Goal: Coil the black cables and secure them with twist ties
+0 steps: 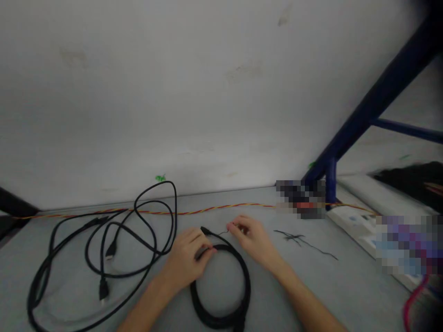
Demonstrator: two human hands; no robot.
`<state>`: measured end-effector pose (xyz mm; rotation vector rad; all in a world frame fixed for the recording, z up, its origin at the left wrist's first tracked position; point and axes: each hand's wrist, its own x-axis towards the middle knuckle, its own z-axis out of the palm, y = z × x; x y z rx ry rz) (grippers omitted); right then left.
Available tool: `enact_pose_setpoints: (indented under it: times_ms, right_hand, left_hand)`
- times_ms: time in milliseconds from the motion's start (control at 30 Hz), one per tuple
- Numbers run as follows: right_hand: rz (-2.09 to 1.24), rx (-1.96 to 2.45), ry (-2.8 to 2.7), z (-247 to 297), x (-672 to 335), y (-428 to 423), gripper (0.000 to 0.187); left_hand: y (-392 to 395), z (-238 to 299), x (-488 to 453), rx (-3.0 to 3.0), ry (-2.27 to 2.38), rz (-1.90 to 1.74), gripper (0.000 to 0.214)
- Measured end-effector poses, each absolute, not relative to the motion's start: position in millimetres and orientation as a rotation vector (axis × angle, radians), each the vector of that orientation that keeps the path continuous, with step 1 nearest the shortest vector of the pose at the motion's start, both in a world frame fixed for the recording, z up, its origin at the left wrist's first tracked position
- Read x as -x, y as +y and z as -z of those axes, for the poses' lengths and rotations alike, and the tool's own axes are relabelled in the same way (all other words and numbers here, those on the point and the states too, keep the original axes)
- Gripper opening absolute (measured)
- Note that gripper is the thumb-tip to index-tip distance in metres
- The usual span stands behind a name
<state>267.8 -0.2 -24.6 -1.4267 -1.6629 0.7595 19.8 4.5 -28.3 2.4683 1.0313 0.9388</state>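
My left hand [188, 258] rests curled on the top of a coiled thick black cable [249, 286], gripping it near a short black plug end [206, 230]. My right hand [249, 237] lies just right of that plug, its fingertips pinched together on a thin black wire [223, 233] that runs back towards the plug. The lower part of the coil reaches the bottom edge of the view. A looser black cable with USB-type plugs [176, 207] sprawls to the left of my left hand, not touched by it.
A twisted red and yellow wire [194, 212] runs along the grey tabletop [332, 286] by the white wall [173, 92]. Thin black wires [294, 238] lie right of my right hand. A white power strip [349, 226], blurred objects and a blue metal frame [330, 180] stand at right.
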Motion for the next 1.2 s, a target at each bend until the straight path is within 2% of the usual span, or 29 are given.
enact_pose_setpoints:
  times_ms: [33,100,167,300,533,633,733,900,1067,1133,1200]
  right_hand:
    - [-0.693,1.477,-1.657,25,-277,2,0.038]
    - [-0.588,1.599,-1.682,27,-300,6,0.038]
    - [-0.556,1.766,-1.757,30,-324,7,0.036]
    - [-0.463,2.021,-1.844,38,-360,6,0.034]
    - [-0.318,1.932,-1.889,34,-364,4,0.04]
    - [-0.441,1.754,-1.881,23,-350,1,0.031]
    - [-0.747,1.589,-1.937,10,-331,-7,0.024]
    - [-1.157,1.483,-2.035,2,-307,-22,0.013]
    - [-1.217,1.496,-2.096,5,-295,-27,0.007]
    - [-1.196,1.472,-2.132,5,-291,-28,0.007]
    - [-1.187,1.45,-2.151,4,-287,-29,0.01]
  left_hand:
    - [5,30,-19,-2.487,1.063,-0.915,0.013]
    - [6,33,-18,-2.543,1.089,-0.836,0.051]
    - [8,36,-17,-2.588,1.088,-0.741,0.068]
    - [8,38,-17,-2.579,1.112,-0.668,0.05]
    - [12,39,-21,-2.641,1.2,-0.747,0.022]
    - [16,41,-20,-2.66,1.241,-0.817,0.013]
    - [19,42,-19,-2.694,1.358,-0.874,0.004]
    - [18,44,-20,-2.708,1.603,-0.902,0.019]
    - [13,44,-23,-2.645,1.647,-0.914,0.005]
    - [9,39,-25,-2.66,1.506,-0.931,0.026]
    - [2,30,-29,-2.691,1.224,-0.876,0.038]
